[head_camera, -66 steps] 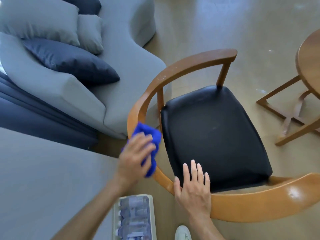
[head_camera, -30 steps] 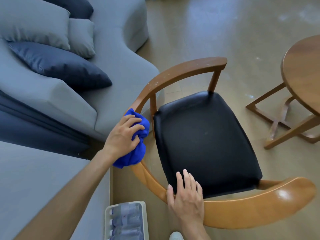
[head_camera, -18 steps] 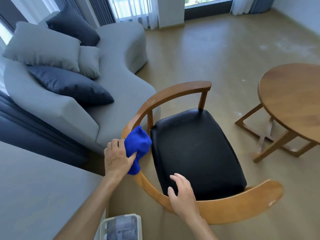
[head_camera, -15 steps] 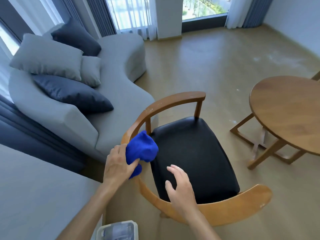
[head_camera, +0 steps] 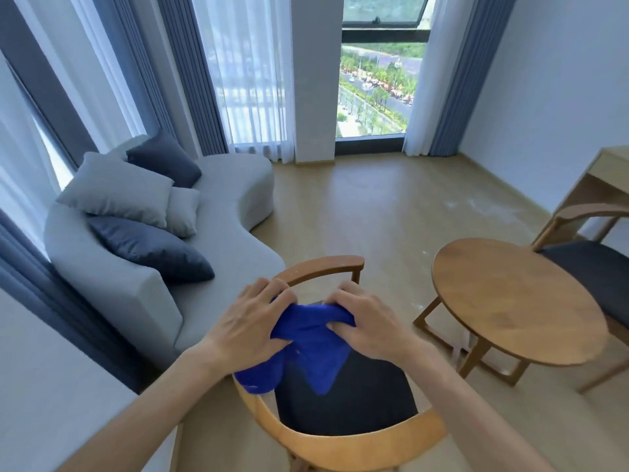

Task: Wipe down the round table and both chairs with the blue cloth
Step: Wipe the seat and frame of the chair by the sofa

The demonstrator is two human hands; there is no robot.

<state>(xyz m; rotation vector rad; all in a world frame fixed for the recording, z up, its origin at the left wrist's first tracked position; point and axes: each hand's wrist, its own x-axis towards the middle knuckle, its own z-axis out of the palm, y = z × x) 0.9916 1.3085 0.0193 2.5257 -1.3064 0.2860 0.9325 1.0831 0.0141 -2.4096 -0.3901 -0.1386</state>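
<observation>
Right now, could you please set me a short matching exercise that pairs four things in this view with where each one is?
Things:
1. blue cloth
2. round table
3. near chair
4. far chair

Places:
A. beyond the table, at the right edge
B. right of the near chair
C. held between the left hand and right hand
D. directly below the hands

Pairs: 1-C, 2-B, 3-D, 4-A

Left hand (head_camera: 250, 327) lifted the blue cloth (head_camera: 308, 347) off the near chair's armrest (head_camera: 326, 444). Right hand (head_camera: 366, 323) left the chair rim and gripped the cloth too; cloth was held between both hands above the seat. View tilted upward.
</observation>
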